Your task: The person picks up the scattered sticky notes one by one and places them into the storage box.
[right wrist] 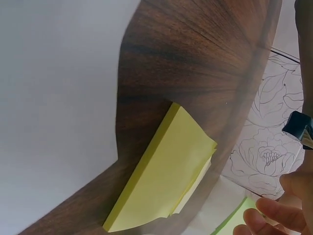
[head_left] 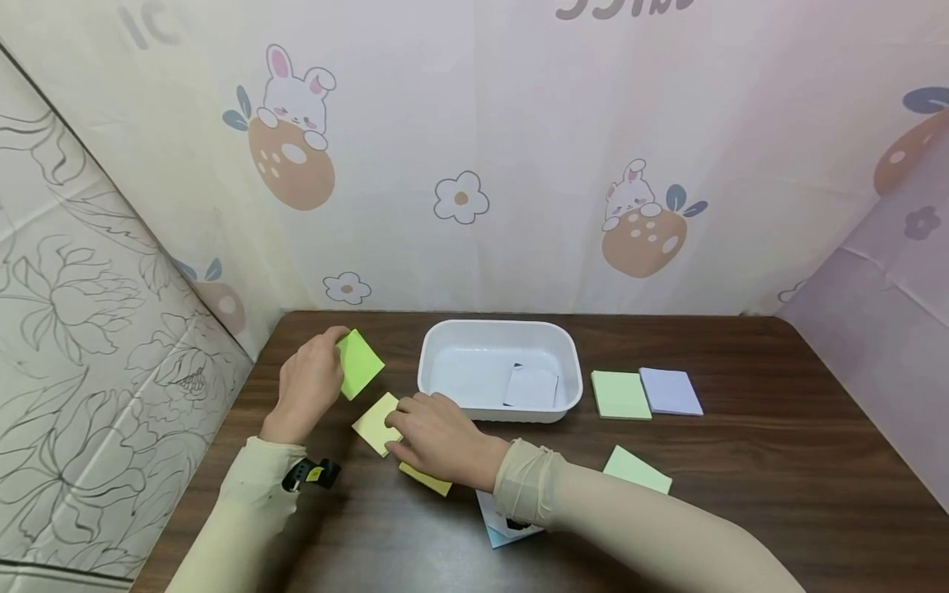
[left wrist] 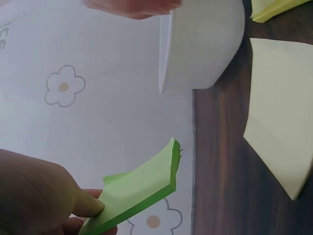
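A bright green sticky note pad (head_left: 359, 365) is pinched between the thumb and fingers of my left hand (head_left: 310, 383), raised at the table's far left. In the left wrist view the thumb presses on the face of the green pad (left wrist: 139, 191). My right hand (head_left: 439, 436) hovers with loosely bent fingers over a pale yellow sticky note pad (head_left: 376, 425), overlapping its right edge in the head view. Nothing shows in its fingers. A darker yellow pad (head_left: 427, 480) lies just below that hand, partly covered by it; the right wrist view shows this yellow pad (right wrist: 164, 171) whole.
Behind the hands stands a white plastic tray (head_left: 493, 326) with a white paper piece (head_left: 535, 387) inside. To its right lie a light green pad (head_left: 621, 397) and a lavender pad (head_left: 670, 392). Another pale green pad (head_left: 636, 471) and a blue sheet (head_left: 507, 537) are partly under the right forearm.
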`<state>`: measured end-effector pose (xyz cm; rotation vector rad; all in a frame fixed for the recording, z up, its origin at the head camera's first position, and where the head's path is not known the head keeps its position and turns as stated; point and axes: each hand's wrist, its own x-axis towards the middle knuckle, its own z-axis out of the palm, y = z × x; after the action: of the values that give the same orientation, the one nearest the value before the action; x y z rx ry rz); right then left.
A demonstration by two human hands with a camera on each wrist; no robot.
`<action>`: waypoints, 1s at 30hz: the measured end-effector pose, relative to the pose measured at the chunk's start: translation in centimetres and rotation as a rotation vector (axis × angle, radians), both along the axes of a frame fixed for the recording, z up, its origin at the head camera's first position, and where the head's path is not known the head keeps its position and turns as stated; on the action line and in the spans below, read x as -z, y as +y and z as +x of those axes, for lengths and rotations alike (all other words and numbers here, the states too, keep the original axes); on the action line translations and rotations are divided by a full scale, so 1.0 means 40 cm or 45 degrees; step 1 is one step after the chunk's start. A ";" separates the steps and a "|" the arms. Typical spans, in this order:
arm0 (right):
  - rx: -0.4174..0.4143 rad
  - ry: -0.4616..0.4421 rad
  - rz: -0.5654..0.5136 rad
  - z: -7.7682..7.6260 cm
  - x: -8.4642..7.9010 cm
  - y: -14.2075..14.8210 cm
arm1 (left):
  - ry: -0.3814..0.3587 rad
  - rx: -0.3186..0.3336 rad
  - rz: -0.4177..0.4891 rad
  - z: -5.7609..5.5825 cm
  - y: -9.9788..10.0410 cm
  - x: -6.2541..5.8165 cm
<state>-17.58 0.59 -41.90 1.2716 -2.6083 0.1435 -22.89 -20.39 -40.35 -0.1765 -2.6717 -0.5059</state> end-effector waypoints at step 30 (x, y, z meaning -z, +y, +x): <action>0.030 0.037 -0.038 -0.017 -0.021 0.035 | 0.026 0.076 0.031 0.002 0.060 -0.056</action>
<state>-18.24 1.97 -41.06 1.2232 -2.5860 0.1579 -22.81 -17.99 -38.09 -0.2531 -2.6461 -0.5523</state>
